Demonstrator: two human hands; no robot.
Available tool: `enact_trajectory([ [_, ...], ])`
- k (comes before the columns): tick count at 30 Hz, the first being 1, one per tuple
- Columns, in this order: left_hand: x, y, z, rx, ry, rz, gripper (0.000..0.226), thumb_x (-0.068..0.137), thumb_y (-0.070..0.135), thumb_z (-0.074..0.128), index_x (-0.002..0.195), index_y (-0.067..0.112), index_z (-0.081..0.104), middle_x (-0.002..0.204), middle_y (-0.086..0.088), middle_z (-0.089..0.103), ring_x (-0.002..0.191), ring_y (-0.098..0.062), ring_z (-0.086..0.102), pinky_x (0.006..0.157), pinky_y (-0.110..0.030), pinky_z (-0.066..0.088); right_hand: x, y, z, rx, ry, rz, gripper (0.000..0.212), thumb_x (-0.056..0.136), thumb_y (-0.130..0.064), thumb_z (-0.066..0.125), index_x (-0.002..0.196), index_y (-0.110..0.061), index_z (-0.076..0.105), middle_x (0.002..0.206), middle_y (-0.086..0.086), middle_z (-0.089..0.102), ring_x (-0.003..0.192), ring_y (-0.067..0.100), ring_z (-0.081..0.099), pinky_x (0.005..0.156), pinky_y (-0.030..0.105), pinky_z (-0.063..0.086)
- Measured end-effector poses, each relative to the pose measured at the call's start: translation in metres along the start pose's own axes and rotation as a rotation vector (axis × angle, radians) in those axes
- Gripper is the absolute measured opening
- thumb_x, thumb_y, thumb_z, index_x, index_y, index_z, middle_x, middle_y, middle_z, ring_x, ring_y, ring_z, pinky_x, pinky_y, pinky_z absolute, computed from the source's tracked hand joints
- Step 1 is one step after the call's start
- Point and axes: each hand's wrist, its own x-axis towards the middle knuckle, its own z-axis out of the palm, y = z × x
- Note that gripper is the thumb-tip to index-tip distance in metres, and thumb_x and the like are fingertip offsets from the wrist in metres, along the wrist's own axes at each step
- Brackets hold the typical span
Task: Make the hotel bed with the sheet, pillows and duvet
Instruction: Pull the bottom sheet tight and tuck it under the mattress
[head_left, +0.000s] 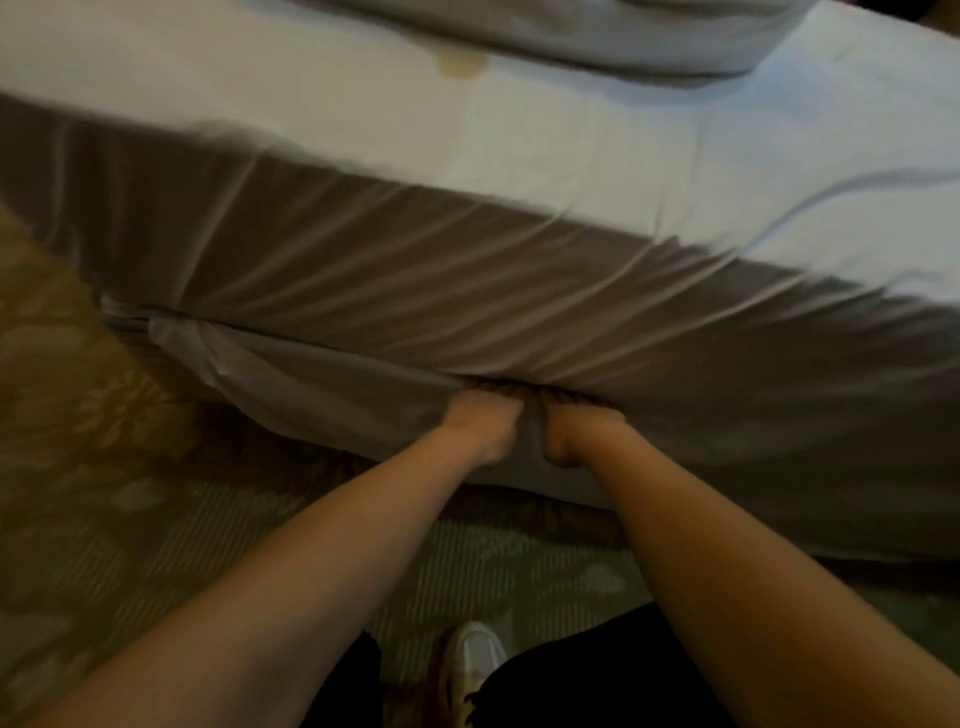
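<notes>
Patterned carpet (104, 467) runs along the near side of the mattress (311, 234), dim and greenish; over the mattress lies the white sheet (545, 156), smooth across the top and drawn down the near side in tight pleats that all converge on one spot at the mattress's lower edge; there the left hand (480, 426) and the right hand (576, 431) sit side by side, almost touching, with a fold of sheet between them; their fingertips are buried in the seam beneath the mattress, so I cannot tell whether they pinch the cloth or push it in flat; left of the hands a loose flap (197, 353) hangs out below the mattress, not yet tucked; the bed base (779, 467) shows below it to the right; on the far side of the mattress top rests folded white bedding (571, 36), pillow or duvet I cannot say, with a yellowish stain (460, 65) just beside it; a pale shoe (475, 654) stands on the carpet nearest the camera; the step looks like tucking the sheet, an early one, and the next move likely calls for working leftward to feed in that flap while keeping the pleats taut.
</notes>
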Motion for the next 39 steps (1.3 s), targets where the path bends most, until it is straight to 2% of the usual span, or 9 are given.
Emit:
enact_trajectory([
  [6,0.032,-0.002,0.014,0.005,0.052,-0.043,0.047,0.092,0.025,0.047,0.139,0.020,0.044,0.143,-0.008,0.046,0.128,-0.029,0.045,0.105,-0.033,0.034,0.024,0.013,0.004,0.035,0.144,0.018,0.079,0.090,-0.033,0.059,0.154,-0.028,0.013,0.158,0.004,0.021,0.143,0.028,0.025,0.113,0.045,0.032],
  [12,0.038,0.001,0.002,0.017,-0.155,-0.041,0.061,0.092,0.031,0.048,0.149,0.024,0.026,0.153,-0.008,0.031,0.137,-0.029,0.035,0.112,-0.036,0.030,0.019,0.020,-0.003,0.082,0.108,-0.103,0.079,0.091,-0.027,0.058,0.154,-0.026,0.013,0.160,0.006,0.018,0.144,0.030,0.023,0.116,0.044,0.027],
  [17,0.017,0.022,0.000,0.075,-0.167,0.007,0.054,0.094,0.029,0.044,0.145,0.016,0.031,0.151,-0.009,0.034,0.135,-0.027,0.036,0.108,-0.033,0.031,-0.012,0.035,0.002,0.228,0.011,-0.201,0.075,0.096,-0.017,0.050,0.155,-0.024,0.004,0.161,0.006,0.011,0.147,0.027,0.017,0.117,0.038,0.020],
  [20,0.010,0.047,0.003,0.064,-0.158,0.163,0.052,0.094,0.024,0.043,0.145,0.016,0.032,0.149,-0.008,0.038,0.132,-0.026,0.041,0.102,-0.033,0.037,-0.022,0.061,0.015,0.202,0.004,-0.083,0.078,0.093,-0.018,0.052,0.155,-0.024,0.004,0.162,0.006,0.009,0.147,0.027,0.013,0.119,0.042,0.017],
  [22,0.014,0.068,0.009,0.065,-0.173,0.256,0.060,0.095,0.021,0.043,0.151,0.017,0.022,0.155,-0.005,0.029,0.137,-0.023,0.036,0.106,-0.034,0.035,-0.030,0.084,0.025,0.153,0.031,0.039,0.077,0.093,-0.023,0.050,0.155,-0.020,0.004,0.162,0.005,0.005,0.149,0.023,0.007,0.120,0.043,0.011],
  [28,0.050,0.118,0.022,0.087,-0.149,0.280,0.055,0.097,0.023,0.040,0.149,0.019,0.024,0.153,-0.005,0.030,0.137,-0.024,0.035,0.106,-0.034,0.032,-0.035,0.127,0.042,0.167,0.081,0.216,0.073,0.096,-0.026,0.045,0.155,-0.015,0.004,0.163,0.003,0.002,0.149,0.023,0.003,0.121,0.043,0.007],
  [32,0.072,0.129,0.033,0.034,-0.156,0.269,0.059,0.097,0.030,0.040,0.151,0.021,0.020,0.156,-0.006,0.024,0.140,-0.026,0.029,0.113,-0.037,0.026,-0.019,0.139,0.044,0.193,0.131,0.239,0.068,0.095,-0.025,0.048,0.154,-0.017,0.015,0.160,0.005,0.015,0.145,0.025,0.019,0.118,0.041,0.020],
  [35,0.089,0.135,0.037,-0.065,-0.133,0.248,0.057,0.096,0.032,0.044,0.149,0.024,0.026,0.150,-0.008,0.034,0.133,-0.029,0.038,0.109,-0.038,0.034,-0.008,0.142,0.039,0.237,0.177,0.308,0.051,0.095,-0.023,0.049,0.144,-0.020,0.036,0.146,0.008,0.040,0.130,0.027,0.043,0.099,0.041,0.041],
  [39,0.106,0.138,0.041,-0.145,-0.165,0.184,0.058,0.094,0.027,0.047,0.149,0.024,0.027,0.152,-0.009,0.032,0.134,-0.031,0.036,0.110,-0.038,0.031,0.005,0.140,0.033,0.272,0.203,0.374,0.049,0.096,-0.026,0.049,0.144,-0.023,0.037,0.145,0.008,0.041,0.130,0.028,0.043,0.095,0.041,0.044],
])
